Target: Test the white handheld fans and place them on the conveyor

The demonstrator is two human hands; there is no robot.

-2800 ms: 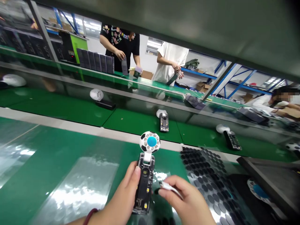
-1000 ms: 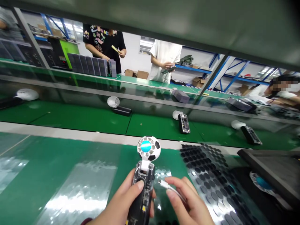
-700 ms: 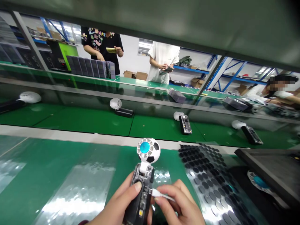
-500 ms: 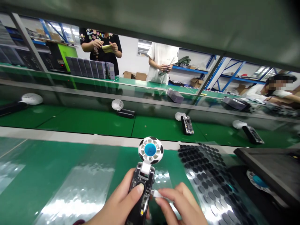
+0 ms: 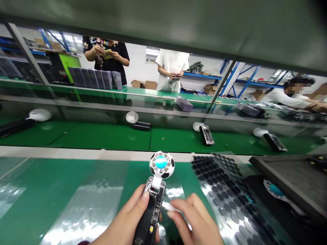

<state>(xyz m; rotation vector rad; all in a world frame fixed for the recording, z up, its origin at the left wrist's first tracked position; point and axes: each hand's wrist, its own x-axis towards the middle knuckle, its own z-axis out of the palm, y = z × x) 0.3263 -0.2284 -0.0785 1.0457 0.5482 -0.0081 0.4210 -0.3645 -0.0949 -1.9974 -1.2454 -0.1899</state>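
Observation:
A handheld fan (image 5: 150,207) with an exposed circuit board stands tilted in my left hand (image 5: 133,212), fingers wrapped round its black body and thumb on the board's left edge. Its round head (image 5: 161,164) has a black-and-white football pattern and a shiny blue centre. A white cable plug (image 5: 168,206) is pinched between thumb and forefinger of my right hand (image 5: 195,217). The plug's tip meets the right side of the fan body; how deep it sits I cannot tell.
Sheets of black round stickers (image 5: 230,200) lie to the right, beside a dark tray (image 5: 286,177) with another fan head (image 5: 274,189) under its edge. Beyond the pale rail (image 5: 76,153), several fans lie on the green belt (image 5: 176,137). Co-workers (image 5: 172,68) stand behind a row of boxes (image 5: 92,78).
My left thumb has slid from the board's round black part to its left edge. Fan and hands have shifted slightly left; the plug stays at the fan's side. Fans on the belt have shifted slightly right.

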